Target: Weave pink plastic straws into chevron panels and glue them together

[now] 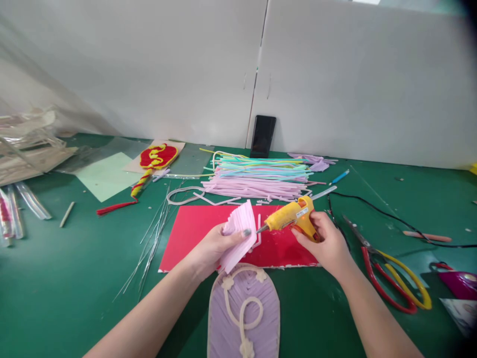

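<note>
Plastic [33, 144], crumpled and see-through, is heaped at the far left of the green table [74, 278]. Next comes a pale green sheet [106, 174], then a red, fan-shaped piece [158, 158] with yellow trim and a red tassel, and in front of it a spray of thin wires [160, 228].

Over the left part of a red board [197, 228], the left hand [214, 246] has a narrow, pinching grip on a pleated pink piece [242, 218]: the thumb lies flat across its face, and the fingers behind are mostly hidden. Below it is a rounded lilac panel [250, 313] with cream loops and flowers; beyond the board lie a bundle of pastel stems [257, 186] and an upright phone [263, 134] leaning on the partition.

A yellow glue gun [288, 216] points left, its nozzle at the pink piece's right edge; whether they touch I cannot tell. The right hand [330, 243] holds it by the handle, its grip closed around it, thumb underneath. Farther right lie scissors [369, 248] with red and yellow handles, blades together, then a magenta object [458, 284] at the edge.
</note>
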A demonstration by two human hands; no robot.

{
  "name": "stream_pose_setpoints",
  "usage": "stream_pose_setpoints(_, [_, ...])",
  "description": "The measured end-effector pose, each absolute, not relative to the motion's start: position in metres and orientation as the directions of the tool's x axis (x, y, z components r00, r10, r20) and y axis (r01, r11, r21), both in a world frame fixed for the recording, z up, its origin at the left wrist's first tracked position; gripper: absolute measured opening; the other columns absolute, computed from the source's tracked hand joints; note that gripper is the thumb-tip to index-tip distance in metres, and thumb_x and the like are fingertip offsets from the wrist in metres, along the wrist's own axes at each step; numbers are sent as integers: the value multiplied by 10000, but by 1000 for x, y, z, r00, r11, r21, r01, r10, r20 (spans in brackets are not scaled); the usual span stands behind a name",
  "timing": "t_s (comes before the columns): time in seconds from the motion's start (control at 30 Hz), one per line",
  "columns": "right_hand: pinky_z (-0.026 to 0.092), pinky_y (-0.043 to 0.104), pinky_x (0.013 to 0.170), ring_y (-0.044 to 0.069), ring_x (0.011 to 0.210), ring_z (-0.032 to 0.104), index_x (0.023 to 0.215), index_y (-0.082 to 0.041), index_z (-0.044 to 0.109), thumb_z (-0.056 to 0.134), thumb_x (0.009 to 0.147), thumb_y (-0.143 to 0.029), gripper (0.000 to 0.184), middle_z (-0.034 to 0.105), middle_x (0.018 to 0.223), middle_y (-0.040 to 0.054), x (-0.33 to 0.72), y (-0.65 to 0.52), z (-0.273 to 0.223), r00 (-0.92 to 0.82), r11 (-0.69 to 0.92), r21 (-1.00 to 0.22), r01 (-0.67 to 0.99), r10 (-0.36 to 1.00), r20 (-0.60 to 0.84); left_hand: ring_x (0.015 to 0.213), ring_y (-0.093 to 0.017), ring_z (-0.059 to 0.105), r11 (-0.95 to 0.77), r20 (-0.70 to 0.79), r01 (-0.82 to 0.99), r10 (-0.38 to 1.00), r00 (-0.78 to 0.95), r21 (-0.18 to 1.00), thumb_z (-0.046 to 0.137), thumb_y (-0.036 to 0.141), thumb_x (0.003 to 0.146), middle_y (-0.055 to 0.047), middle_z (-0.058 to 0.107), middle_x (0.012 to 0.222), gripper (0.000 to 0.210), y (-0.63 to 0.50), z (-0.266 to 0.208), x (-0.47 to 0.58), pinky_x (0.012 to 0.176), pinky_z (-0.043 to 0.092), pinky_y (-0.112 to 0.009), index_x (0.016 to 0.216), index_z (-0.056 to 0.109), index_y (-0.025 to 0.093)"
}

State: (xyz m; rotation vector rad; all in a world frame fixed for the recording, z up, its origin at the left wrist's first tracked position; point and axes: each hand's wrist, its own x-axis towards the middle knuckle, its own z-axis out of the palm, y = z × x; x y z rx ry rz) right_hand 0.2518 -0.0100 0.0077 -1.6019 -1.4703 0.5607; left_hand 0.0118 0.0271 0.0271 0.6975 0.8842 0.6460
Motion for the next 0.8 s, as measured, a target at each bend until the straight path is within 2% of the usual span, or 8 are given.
stream_pose_setpoints(0.27, [520,300,612,219,762,642,911,-226,495,631,696,-422,321,658,844,56,248,-13,14,198,68,-816,574,956,219,598,-116,625,613,-452,-234,744,493,754,738,291,647,-53,695,707,254,27,26,12,579,479,-180,821,665,120])
stream_pose_setpoints(0.43, [516,292,580,215,728,640,897,-231,496,625,694,-432,314,660,812,48,248,-13,14,192,83,-812,578,953,234,601,-139,637,608,-460,-231,754,469,760,750,299,628,-67,696,714,314,27,25,12,593,492,-205,862,658,111])
stream_pose_setpoints(0.8, [514,292,605,215,741,645,910,-222,494,632,692,-423,327,665,835,54,248,-13,15,224,46,-820,571,952,209,597,-120,614,612,-468,-212,746,475,762,748,305,626,-53,688,705,288,27,26,12,581,471,-191,825,664,114])
